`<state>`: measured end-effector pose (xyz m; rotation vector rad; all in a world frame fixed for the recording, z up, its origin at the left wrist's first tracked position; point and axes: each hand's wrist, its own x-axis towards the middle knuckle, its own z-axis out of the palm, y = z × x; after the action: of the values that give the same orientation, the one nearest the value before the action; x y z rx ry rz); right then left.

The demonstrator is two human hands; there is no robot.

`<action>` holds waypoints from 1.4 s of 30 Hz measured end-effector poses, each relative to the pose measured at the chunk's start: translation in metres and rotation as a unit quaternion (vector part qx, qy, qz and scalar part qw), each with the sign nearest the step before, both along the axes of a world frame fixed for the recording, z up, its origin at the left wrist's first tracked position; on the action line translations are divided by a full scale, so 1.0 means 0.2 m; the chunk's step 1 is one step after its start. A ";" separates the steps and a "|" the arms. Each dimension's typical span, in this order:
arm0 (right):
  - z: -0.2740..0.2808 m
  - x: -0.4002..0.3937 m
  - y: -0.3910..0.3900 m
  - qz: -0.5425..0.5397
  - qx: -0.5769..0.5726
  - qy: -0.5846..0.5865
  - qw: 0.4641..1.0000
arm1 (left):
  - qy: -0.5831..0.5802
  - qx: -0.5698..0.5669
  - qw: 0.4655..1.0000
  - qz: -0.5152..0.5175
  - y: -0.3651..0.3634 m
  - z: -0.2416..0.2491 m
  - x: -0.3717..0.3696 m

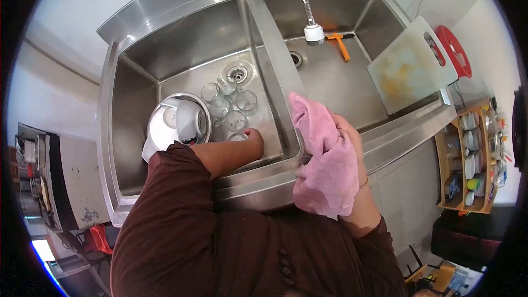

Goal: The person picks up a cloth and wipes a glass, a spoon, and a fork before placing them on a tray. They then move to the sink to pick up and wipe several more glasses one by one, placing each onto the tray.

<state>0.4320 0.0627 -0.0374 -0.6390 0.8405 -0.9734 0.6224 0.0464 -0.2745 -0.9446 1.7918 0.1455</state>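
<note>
My left hand (253, 144) reaches down into the left sink basin, its fingers curled at the nearest glass mug (238, 137). The forearm and the angle of the wrist hide part of this grip. Several more clear glass mugs (235, 120) stand close together just beyond it, below the drain. A pink cloth (324, 154) hangs draped over my right hand (347, 132), which grips it above the front rim of the sink. Left of the mugs, a metal bowl (206, 111) holds white dishes, among them a white bowl (190, 120) lying on its side.
A steel divider (280, 71) separates the two basins. Over the right basin hangs a spray faucet head (314, 34), with an orange-handled tool (342, 47) behind it. A stained cutting board (410, 69) leans at the right, beside a red plastic item (454, 50). A dish rack (467, 157) stands further right.
</note>
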 end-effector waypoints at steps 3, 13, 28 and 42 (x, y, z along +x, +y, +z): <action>-0.05 -0.01 -0.02 -0.020 -0.051 0.108 0.993 | -0.041 0.065 0.997 0.014 -0.02 -0.03 0.03; -0.15 -0.07 -0.03 0.059 -0.220 0.304 0.925 | 0.312 0.182 0.786 0.501 -0.24 0.49 0.31; -0.01 0.04 0.01 0.080 -0.180 0.126 0.972 | 0.843 0.001 0.105 0.527 -0.01 1.04 0.58; 0.17 0.19 -0.14 0.152 0.024 -0.176 0.972 | 0.843 -0.295 0.161 0.421 0.11 1.31 0.58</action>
<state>0.4705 0.0343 -0.0043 -0.5151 0.4349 -0.7554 0.7381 0.0687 -0.0125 -3.1083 2.6816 2.2088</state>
